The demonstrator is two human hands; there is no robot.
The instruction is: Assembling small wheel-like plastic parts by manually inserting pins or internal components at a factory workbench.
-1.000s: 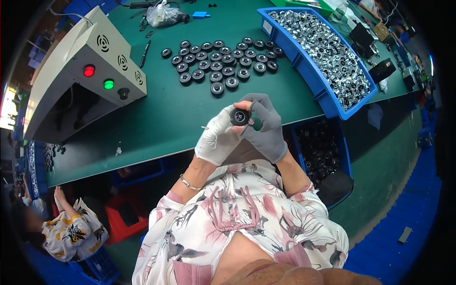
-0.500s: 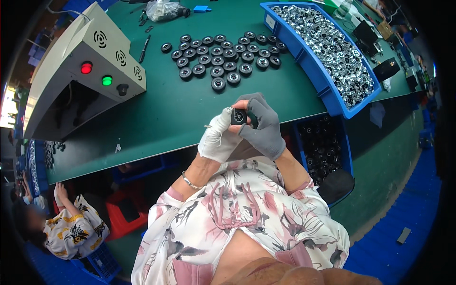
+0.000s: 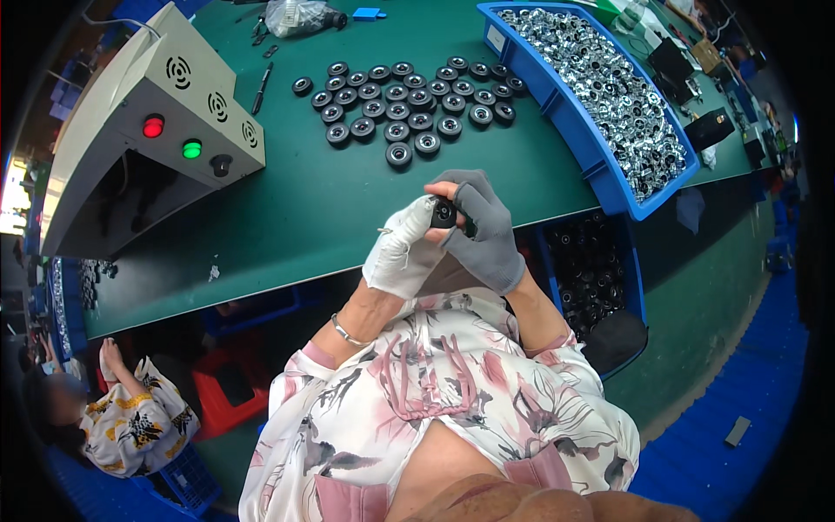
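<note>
Between my two hands, just over the table's front edge, is a small black wheel with a hub in its middle. My left hand, in a white glove with a wrapped thumb, closes on the wheel's left side. Fingers of my right hand, in a grey fingerless glove, curl round its other side. The gloves hide part of the wheel. Beyond my hands, several similar black wheels lie flat in loose rows on the green table.
A blue bin full of shiny metal parts stands at the right. At the left is a beige machine with red and green buttons. A lower blue bin holds dark wheels. A pen lies near the machine. Another person sits at lower left.
The wheel has turned in my fingers and shifted slightly right, and my left thumb has moved with it. The wheels on the table stay as they were.
</note>
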